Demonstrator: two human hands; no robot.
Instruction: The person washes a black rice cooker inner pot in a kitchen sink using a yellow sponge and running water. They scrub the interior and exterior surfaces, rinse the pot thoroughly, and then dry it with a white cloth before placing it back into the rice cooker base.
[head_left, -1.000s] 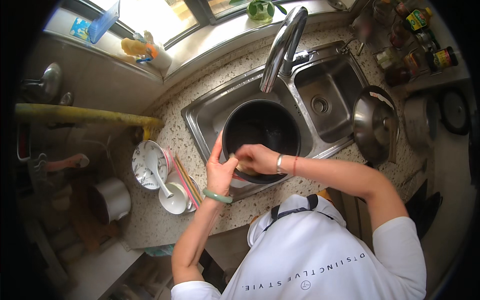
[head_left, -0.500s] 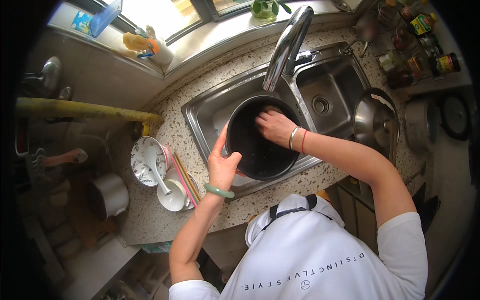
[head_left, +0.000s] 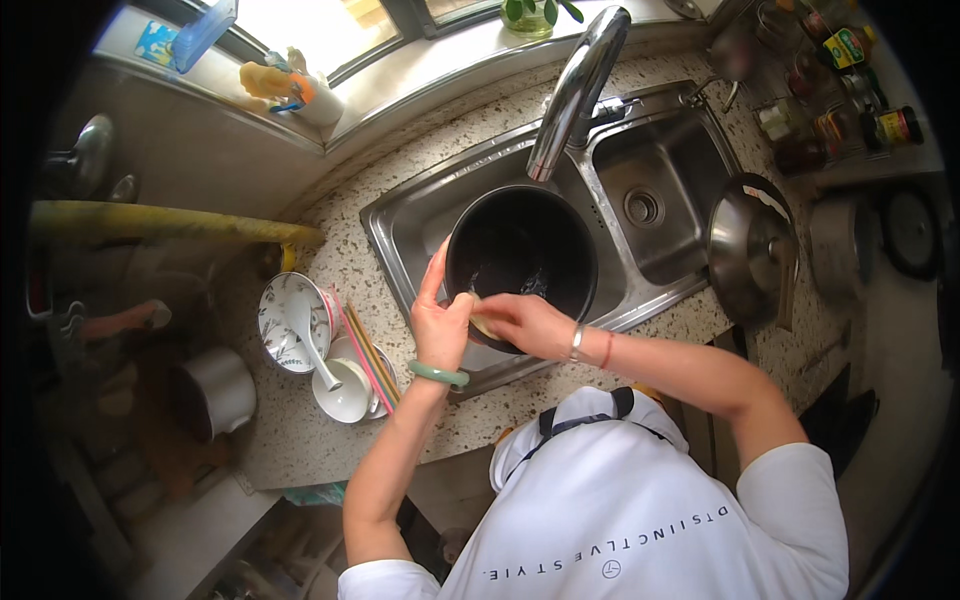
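While left hand [head_left: 440, 332] grips pot [head_left: 520, 235], pale pad [head_left: 483, 325] lies under right hand's [head_left: 537, 325] fingers.

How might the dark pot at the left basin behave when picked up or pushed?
The dark pot should stay stiff, judging by its evenly round rim. It could be slippery: bright glints inside suggest wetness. Off-centre pushes might swivel it, since the left hand grips only one side.
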